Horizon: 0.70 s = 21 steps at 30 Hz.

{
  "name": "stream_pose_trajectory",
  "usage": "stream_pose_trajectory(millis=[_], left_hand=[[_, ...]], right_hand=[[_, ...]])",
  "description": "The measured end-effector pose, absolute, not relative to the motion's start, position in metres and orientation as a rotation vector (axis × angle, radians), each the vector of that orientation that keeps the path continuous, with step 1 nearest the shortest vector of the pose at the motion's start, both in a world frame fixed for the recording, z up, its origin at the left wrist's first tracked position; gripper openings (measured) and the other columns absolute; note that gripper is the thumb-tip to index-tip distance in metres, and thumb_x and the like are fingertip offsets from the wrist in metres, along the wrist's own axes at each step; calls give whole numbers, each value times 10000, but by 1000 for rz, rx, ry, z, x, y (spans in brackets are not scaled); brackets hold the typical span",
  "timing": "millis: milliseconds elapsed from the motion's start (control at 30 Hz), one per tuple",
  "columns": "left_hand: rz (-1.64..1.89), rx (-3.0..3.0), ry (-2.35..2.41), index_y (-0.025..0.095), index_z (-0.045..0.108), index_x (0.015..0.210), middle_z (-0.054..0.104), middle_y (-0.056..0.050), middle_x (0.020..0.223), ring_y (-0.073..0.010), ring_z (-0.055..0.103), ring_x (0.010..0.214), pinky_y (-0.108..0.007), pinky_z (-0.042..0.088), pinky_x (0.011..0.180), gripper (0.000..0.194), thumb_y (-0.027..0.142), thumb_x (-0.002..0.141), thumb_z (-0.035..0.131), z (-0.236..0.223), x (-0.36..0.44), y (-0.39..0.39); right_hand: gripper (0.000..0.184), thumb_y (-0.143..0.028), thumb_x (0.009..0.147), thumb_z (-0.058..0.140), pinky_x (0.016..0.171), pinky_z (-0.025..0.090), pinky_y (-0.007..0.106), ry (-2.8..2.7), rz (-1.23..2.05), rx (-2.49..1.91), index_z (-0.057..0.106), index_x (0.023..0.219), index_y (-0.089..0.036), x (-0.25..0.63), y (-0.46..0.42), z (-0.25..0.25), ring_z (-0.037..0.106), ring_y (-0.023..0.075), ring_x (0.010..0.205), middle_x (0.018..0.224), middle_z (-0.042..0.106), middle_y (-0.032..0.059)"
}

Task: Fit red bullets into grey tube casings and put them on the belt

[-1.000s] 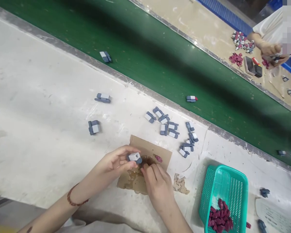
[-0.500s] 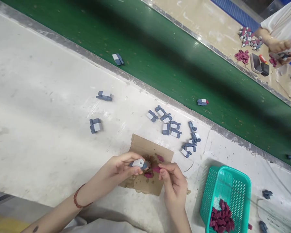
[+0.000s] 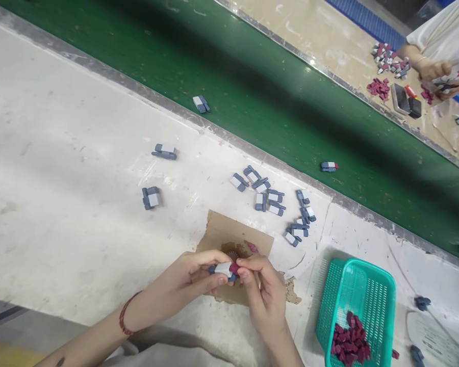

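Your right hand [image 3: 268, 295] has brought the red piece [image 3: 234, 268] leftward since the earlier frame: it now meets the right end of the block [image 3: 223, 269], where the two stood apart before. Your left hand [image 3: 181, 283] holds that block over the cardboard [image 3: 224, 229], pinched between thumb and fingers. Your right thumb and forefinger pinch the red piece; how far it sits inside the block cannot be told. One pink piece [image 3: 253, 247] lies on the cardboard, beside a dark stain [image 3: 229, 247]. On the belt [image 3: 137, 51], two other blocks [image 3: 201, 104] have shifted rightward. More blocks lie on your table [image 3: 80, 178], beyond the cardboard and to its left. At your right stands the basket [image 3: 325, 311], red pieces heaped in its near end.
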<state>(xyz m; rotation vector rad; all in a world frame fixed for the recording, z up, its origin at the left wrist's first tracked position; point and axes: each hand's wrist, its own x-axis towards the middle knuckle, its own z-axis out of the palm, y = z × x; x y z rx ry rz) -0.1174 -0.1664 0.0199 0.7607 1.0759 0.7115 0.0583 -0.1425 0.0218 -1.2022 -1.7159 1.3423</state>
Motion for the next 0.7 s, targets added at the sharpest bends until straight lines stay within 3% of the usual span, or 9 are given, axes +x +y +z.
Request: stream_pose_trajectory(millis=[233, 367, 500, 700], left_hand=[[631, 1064, 1210, 193, 700, 933, 604, -8, 726, -134, 477, 586, -194, 405, 489, 255, 368, 890, 519, 21, -120, -164], [601, 1211, 1237, 202, 711, 918, 643, -4, 713, -135, 488, 566, -193, 376, 471, 244, 372, 878, 540, 24, -123, -160], [629, 1295, 1219, 190, 707, 918, 681, -9, 730, -127, 522, 562, -182, 399, 487, 220, 344, 886, 553, 19, -122, -158], [618, 1333, 1133, 195, 722, 941, 740, -40, 846, -175, 660, 724, -199, 506, 592, 196, 304, 873, 575, 19, -119, -141]], right_hand=[[127, -212, 938, 527, 673, 532, 253, -1821, 1316, -1155, 650, 907, -218, 60, -140, 22, 669, 152, 749, 824, 720, 21], [71, -270, 878, 625, 614, 531, 234, -1653, 1433, -1275, 663, 878, -210, 64, -139, 22, 667, 144, 653, 741, 717, 4], [118, -265, 869, 623, 614, 531, 251, -1637, 1395, -1274, 660, 777, -202, 66, -139, 22, 663, 155, 648, 717, 709, 16], [86, -247, 874, 614, 604, 526, 249, -1646, 1278, -1299, 675, 829, -206, 68, -138, 21, 655, 158, 660, 724, 694, 15]])
